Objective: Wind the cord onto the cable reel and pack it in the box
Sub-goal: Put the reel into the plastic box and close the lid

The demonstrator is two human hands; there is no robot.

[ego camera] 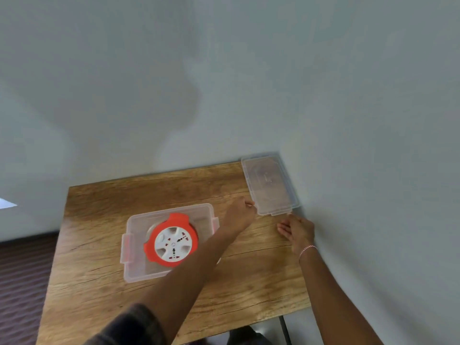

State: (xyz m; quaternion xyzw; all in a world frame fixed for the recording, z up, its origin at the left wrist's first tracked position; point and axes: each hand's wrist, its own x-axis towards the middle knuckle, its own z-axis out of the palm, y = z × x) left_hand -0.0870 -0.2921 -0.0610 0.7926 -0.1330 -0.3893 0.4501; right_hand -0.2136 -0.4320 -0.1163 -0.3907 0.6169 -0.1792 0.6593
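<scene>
An orange and white cable reel [172, 242] lies flat inside a clear plastic box [129, 250] with red side clips, left of the table's middle. The box's clear lid [268, 183] lies at the table's far right corner against the wall. My left hand [240, 214] reaches across the box, its fingertips at the lid's near left corner. My right hand [297, 231] is just below the lid's near edge, fingers spread, touching or almost touching it. No loose cord shows outside the reel.
The wooden table [99, 295] stands in a corner, with grey walls behind and to the right. A dark carpeted floor [22, 282] lies to the left. A dark table leg [285, 329] shows at the near right.
</scene>
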